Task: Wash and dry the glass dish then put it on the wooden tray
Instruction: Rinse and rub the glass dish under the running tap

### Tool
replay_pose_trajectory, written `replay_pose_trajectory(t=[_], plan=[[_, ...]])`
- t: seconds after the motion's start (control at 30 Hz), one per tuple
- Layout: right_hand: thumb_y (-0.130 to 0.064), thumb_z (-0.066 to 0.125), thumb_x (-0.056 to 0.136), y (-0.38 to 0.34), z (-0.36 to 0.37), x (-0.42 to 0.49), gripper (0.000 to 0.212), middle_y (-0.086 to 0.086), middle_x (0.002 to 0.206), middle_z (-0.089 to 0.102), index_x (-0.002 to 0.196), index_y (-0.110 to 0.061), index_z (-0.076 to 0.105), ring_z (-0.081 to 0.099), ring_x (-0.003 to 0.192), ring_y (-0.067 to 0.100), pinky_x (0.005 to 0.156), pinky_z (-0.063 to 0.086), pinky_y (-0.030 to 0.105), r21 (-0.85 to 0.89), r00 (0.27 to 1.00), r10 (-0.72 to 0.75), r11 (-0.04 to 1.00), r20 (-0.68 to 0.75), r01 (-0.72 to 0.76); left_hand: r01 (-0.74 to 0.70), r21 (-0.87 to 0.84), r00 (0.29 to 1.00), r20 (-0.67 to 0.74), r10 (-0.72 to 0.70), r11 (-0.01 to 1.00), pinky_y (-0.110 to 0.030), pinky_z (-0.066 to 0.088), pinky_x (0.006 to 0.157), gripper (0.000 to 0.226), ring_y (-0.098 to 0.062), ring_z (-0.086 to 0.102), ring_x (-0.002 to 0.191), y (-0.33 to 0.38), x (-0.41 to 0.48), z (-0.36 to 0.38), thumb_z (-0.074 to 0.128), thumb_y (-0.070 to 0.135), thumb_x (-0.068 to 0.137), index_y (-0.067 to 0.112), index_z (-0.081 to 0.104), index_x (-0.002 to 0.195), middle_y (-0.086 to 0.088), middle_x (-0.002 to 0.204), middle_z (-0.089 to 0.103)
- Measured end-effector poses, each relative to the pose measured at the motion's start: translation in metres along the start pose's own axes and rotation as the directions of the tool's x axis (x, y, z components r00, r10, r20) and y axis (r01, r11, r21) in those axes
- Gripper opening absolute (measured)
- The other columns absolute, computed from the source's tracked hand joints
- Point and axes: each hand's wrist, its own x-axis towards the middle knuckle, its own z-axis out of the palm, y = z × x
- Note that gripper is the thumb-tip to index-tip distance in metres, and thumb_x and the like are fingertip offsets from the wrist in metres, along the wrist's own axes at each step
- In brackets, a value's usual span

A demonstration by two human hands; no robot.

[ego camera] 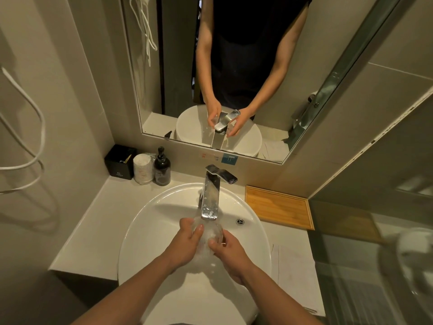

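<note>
1. The glass dish (212, 233) looked clear, wet and shiny.
2. The faucet (212, 193) was polished chrome metal, mirror-bright and spotted with drops.
3. The basin (145, 231) was glossy white ceramic, smooth.
4. The wooden tray (278, 207) showed pale, matt grain.
5. The pump bottle (162, 171) was dark and glossy.
6. The countertop (93, 226) looked smooth, pale and dull.

Faucet (212, 195) overhangs basin (150, 221) centre; wooden tray (278, 207) right, bare, reachable.
</note>
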Motion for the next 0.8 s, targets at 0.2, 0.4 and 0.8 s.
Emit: replay_pose_trajectory(t=[0.2,0.4,0.8], plan=[[-0.04,0.053,0.105,0.002,-0.001,0.003,0.031,0.003,0.126,0.07,0.135,-0.036,0.06,0.074,0.108,0.024,0.088,0.063,0.046,0.003,0.997,0.044,0.999,-0.057,-0.044,0.006,0.034,0.997,0.083,-0.009,0.999,-0.041,0.058,0.089,0.043,-0.019,0.066,0.104,-0.001,0.007,-0.008,0.055,0.038,0.098,0.016,0.036,0.129,-0.007,0.121,0.061],[-0.036,0.069,0.095,0.004,-0.003,0.005,0.05,0.01,0.137,0.06,0.143,-0.042,0.055,0.07,0.113,0.02,0.089,0.062,0.037,-0.114,1.0,-0.004,0.994,0.002,0.004,0.002,0.018,0.999,0.049,-0.003,1.0,-0.05,0.062,0.084,0.035,-0.027,0.07,0.107,0.001,0.003,-0.004,0.049,0.041,0.102,0.014,0.04,0.123,-0.012,0.121,0.063],[-0.027,0.05,0.107,-0.011,-0.002,0.003,0.041,-0.002,0.13,0.068,0.141,-0.049,0.051,0.073,0.11,0.025,0.086,0.063,0.045,-0.087,1.0,0.024,0.996,0.018,-0.022,0.091,-0.047,0.99,0.114,-0.085,0.995,-0.044,0.06,0.09,0.035,-0.02,0.07,0.107,-0.008,0.006,-0.007,0.051,0.038,0.102,0.023,0.043,0.132,-0.003,0.12,0.068]])
